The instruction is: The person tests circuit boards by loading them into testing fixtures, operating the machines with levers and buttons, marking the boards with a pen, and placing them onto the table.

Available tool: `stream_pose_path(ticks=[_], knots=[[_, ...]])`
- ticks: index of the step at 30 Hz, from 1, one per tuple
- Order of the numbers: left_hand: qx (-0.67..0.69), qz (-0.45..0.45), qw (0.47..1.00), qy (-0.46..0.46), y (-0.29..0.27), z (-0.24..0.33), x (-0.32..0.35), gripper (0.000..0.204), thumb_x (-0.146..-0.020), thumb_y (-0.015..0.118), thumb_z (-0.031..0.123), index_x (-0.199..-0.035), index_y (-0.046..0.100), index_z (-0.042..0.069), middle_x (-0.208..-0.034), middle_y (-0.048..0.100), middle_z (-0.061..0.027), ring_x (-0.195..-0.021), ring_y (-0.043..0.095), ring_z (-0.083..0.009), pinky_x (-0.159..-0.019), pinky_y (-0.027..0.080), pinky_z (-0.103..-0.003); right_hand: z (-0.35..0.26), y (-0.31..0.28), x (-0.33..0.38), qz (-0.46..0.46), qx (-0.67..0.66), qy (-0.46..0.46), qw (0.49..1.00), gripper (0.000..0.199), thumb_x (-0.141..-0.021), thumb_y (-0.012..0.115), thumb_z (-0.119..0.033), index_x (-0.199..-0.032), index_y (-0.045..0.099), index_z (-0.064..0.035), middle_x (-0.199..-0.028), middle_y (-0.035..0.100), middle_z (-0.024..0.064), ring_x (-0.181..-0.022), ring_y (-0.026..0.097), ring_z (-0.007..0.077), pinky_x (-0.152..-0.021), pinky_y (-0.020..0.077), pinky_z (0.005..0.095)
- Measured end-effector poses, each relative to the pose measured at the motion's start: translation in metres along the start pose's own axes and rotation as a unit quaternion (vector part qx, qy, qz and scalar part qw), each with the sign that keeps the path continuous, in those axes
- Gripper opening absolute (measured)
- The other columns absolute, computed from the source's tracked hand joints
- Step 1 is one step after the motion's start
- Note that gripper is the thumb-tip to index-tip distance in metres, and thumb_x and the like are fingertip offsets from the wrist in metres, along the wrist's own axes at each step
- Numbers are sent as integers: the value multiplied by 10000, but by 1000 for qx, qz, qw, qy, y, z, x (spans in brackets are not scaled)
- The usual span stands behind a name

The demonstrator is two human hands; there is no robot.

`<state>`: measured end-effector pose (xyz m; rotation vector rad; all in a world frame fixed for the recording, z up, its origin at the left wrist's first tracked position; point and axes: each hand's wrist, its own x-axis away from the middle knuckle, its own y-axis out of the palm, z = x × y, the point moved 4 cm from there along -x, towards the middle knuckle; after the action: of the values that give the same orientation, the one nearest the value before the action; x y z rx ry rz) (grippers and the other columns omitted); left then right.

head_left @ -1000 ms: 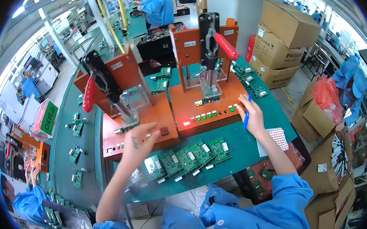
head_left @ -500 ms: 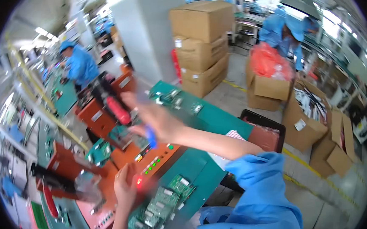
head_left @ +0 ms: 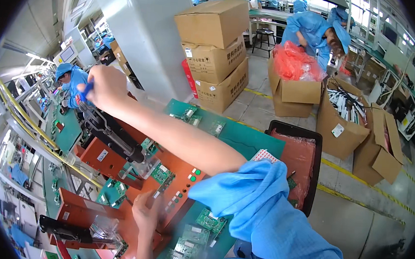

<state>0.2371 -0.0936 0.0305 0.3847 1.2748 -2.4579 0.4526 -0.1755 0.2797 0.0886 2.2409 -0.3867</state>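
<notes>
My right hand (head_left: 108, 86) is raised at the upper left, its fingers closed around the handle of a black toggle clamp (head_left: 115, 135). Something blue (head_left: 86, 91) shows at its fingertips; what it is I cannot tell. The clamp stands on an orange-brown test fixture (head_left: 102, 158). Under it, a green circuit board (head_left: 161, 174) lies on the fixture's top. Just below that board is my left hand (head_left: 145, 214), thumb and fingers slightly apart and seemingly holding nothing. Beside it run green buttons (head_left: 193, 178) on the panel. A second clamp (head_left: 66, 229) sits on the nearer fixture.
Several circuit boards (head_left: 187, 248) lie on the green mat (head_left: 245, 137) at my right. A black bin (head_left: 317, 161) with pink lining stands beyond it. Stacked cartons (head_left: 215, 24), open boxes (head_left: 342, 134) and a bent-over co-worker (head_left: 310, 31) are farther off.
My right hand has moved up and left to the clamp, whose red handle has swung up. A board is now visible beneath. The red light by my left hand no longer shows.
</notes>
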Motion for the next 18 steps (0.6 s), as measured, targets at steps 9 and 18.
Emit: stream_pose_path(ticks=[9, 18], knots=[[112, 66, 992, 2, 1, -8, -3, 179, -816, 760, 81, -966, 732, -13, -779, 645, -92, -729, 628, -174, -684, 499, -283, 61, -81, 163, 8, -270, 147, 952, 506, -1056, 438, -442, -978, 701, -17, -551, 616, 44, -539, 602, 101, -556, 458, 280], [-40, 105, 994, 1, -40, 18, 81, 159, -819, 755, 78, -942, 728, -20, -766, 638, -111, -699, 623, -213, -641, 485, -328, 95, -33, 280, -127, -398, 197, 887, 246, -1045, 482, -279, -1132, 592, -76, -745, 608, 21, -658, 545, 68, -542, 427, 226]])
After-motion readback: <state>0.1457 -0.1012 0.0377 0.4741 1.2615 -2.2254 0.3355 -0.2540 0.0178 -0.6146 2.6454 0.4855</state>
